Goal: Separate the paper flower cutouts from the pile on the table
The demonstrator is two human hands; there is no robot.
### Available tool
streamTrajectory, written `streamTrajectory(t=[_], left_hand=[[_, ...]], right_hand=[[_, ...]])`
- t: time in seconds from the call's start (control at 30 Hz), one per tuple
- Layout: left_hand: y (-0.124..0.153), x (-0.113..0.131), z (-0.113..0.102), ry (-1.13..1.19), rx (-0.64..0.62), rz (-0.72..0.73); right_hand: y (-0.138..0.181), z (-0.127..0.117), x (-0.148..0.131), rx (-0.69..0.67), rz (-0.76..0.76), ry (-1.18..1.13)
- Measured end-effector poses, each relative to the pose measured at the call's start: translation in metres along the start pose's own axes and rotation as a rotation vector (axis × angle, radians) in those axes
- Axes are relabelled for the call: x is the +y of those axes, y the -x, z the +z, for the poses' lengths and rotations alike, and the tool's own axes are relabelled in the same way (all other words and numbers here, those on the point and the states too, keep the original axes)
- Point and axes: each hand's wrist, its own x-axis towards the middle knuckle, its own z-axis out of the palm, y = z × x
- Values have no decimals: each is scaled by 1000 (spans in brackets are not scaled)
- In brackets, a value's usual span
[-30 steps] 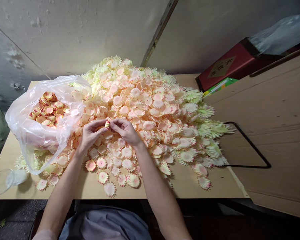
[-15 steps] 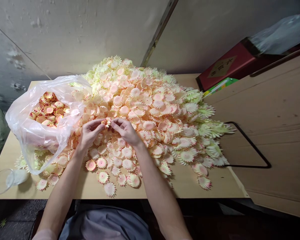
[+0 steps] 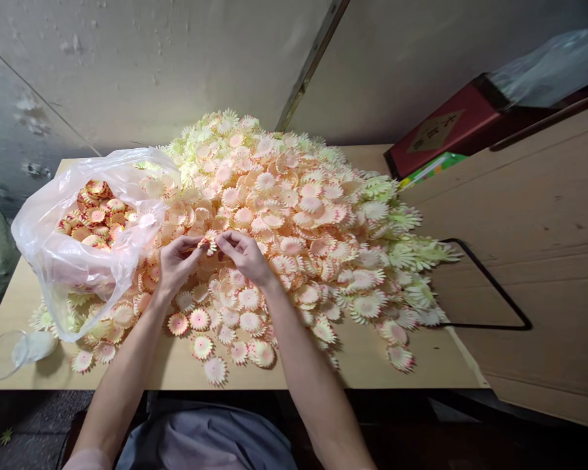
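Between my two hands is a small artificial flower piece (image 3: pixel 210 242) with a scalloped, red-tinged edge. My left hand (image 3: pixel 177 260) pinches it from the left between thumb and fingers. From the other side my right hand (image 3: pixel 242 256) has thumb and fingertips closed at the piece's right edge. Both hands hover over a big heap of pale pink and yellow-green flower pieces (image 3: pixel 294 202). To the left of my left hand, a translucent plastic bag (image 3: pixel 44 225) lies spread, with darker red-edged, cupped flower pieces (image 3: pixel 98 215) inside it.
A clear cup (image 3: pixel 6 356) lies tipped near the table's left front corner. Cardboard (image 3: pixel 534 261) with a black metal loop (image 3: pixel 494 281) stands along the right side. Behind it rests a dark red box (image 3: pixel 441 127) with plastic film (image 3: pixel 553 68). A wall (image 3: pixel 142 72) backs the table (image 3: pixel 372 365).
My left hand has shifted very slightly with the flower piece, and my right fingertips have moved a little. The heap and the bag look the same.
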Motion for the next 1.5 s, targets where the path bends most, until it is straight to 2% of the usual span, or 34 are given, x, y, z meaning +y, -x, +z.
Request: streamTrajectory(t=[0.2,0.5,0.67,0.73,0.8,0.83,1.0,1.07,1.13,1.27,1.33,1.4,1.5], left_hand=[[1,-1,2,-23,13,43],[-4,-1,1,73,117,-59],[-11,1,-8,250,149,-75],[-11,4,-11,287,134,-67],[-10,8,-15,256,37,-79],[-9,10,-16,219,-51,-96],[-3,23,-19,6,-612,-126],[-3,25,-19,-58,-692,-89],[-2,24,-17,-94,-622,-58],[-2,15,-12,-33,-248,-40],[-3,12,-10,31,-141,-3],[-5,11,-8,60,-127,56],[-7,10,-7,64,-188,79]], right_hand=[[-1,4,7,91,-38,137],[1,3,3,126,-132,262],[5,2,-7,29,-105,-27],[4,2,-10,37,-115,-105],[2,1,-11,97,-123,-116],[1,0,-10,129,-122,-116],[-4,-6,-3,215,-124,-141],[-4,-8,-2,214,-133,-158],[-3,-8,-2,200,-135,-168],[-1,-7,-6,119,-129,-119],[1,-5,-8,57,-123,-51],[2,-3,-9,-6,-120,9],[2,-2,-10,-86,-119,51]])
